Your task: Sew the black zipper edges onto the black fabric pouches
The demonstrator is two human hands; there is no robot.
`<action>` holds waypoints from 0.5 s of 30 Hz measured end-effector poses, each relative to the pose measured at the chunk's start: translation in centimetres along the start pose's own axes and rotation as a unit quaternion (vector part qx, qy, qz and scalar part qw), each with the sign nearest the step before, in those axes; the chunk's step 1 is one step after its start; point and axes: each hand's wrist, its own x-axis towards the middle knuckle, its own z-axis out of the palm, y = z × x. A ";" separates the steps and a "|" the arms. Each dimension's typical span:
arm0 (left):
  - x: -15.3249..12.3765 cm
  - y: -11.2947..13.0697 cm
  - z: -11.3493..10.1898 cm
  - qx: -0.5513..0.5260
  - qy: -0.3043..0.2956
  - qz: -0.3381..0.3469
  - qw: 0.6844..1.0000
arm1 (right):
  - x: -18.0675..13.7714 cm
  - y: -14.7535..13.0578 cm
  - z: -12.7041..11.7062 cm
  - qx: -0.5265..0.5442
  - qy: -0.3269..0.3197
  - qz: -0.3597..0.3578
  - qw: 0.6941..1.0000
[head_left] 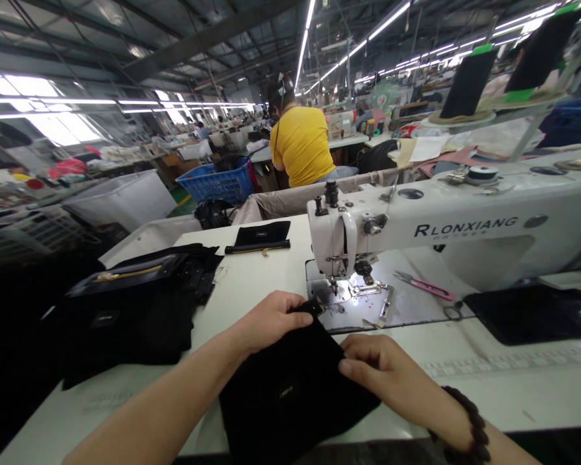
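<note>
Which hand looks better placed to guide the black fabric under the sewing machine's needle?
Probably the left hand: it pinches the top corner of the black fabric, close to the stitching end of the sewing machine. The right hand holds the side edge, farther from that end.

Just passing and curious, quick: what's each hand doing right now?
Left hand: closed, pinching the black cloth at its top end, by the sewing machine.
Right hand: closed, pinching the cloth's right edge.

Cloth [300,374] lies before the sewing machine [416,206], right of the pile [140,323].
</note>
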 end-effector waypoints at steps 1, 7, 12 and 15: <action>0.1 -0.1 -0.1 0.003 0.001 0.001 1.000 | -0.1 0.0 -0.2 0.021 0.005 -0.005 1.000; 0.8 -0.5 -0.4 0.037 0.005 0.012 0.999 | -0.1 0.7 -0.8 0.089 -0.041 -0.042 0.994; 2.2 -1.1 -0.4 0.057 0.003 0.011 0.998 | 1.5 1.0 -2.4 -0.260 -0.078 -0.240 0.932; 3.1 -1.6 -0.4 0.062 0.007 0.013 0.998 | 2.8 1.2 -3.4 -0.428 -0.094 -0.369 0.819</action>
